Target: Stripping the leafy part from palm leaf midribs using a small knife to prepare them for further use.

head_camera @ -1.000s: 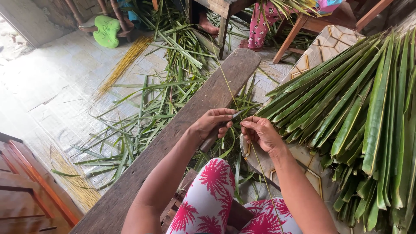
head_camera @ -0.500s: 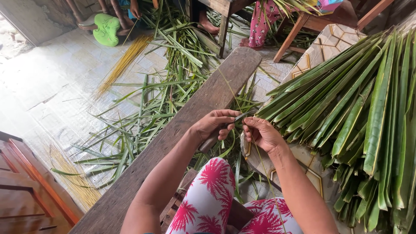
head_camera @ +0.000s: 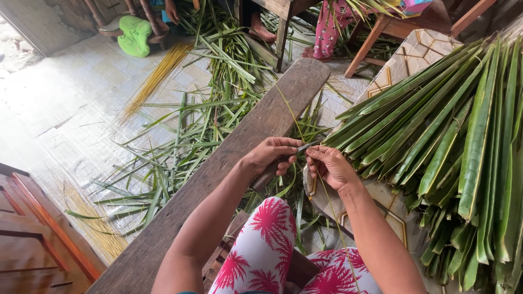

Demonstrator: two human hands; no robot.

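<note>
My left hand (head_camera: 271, 156) is closed around a knife with a wooden handle (head_camera: 267, 177) and a short blade (head_camera: 306, 147). The blade rests against a thin leaf midrib (head_camera: 294, 117) that runs up over the wooden plank. My right hand (head_camera: 331, 166) pinches the same midrib just right of the blade. Both hands hover above my knees, which are in white trousers with red palm prints (head_camera: 261, 250).
A long wooden plank (head_camera: 218, 169) lies diagonally at left. A big pile of green palm leaves (head_camera: 457, 141) fills the right side. Leaf strips (head_camera: 180, 158) litter the tiled floor, with a bundle of yellow midribs (head_camera: 155, 79). Another person's legs (head_camera: 327, 27) are at the top.
Both hands have shifted slightly while still working the knife along the midrib; the grip is unchanged.
</note>
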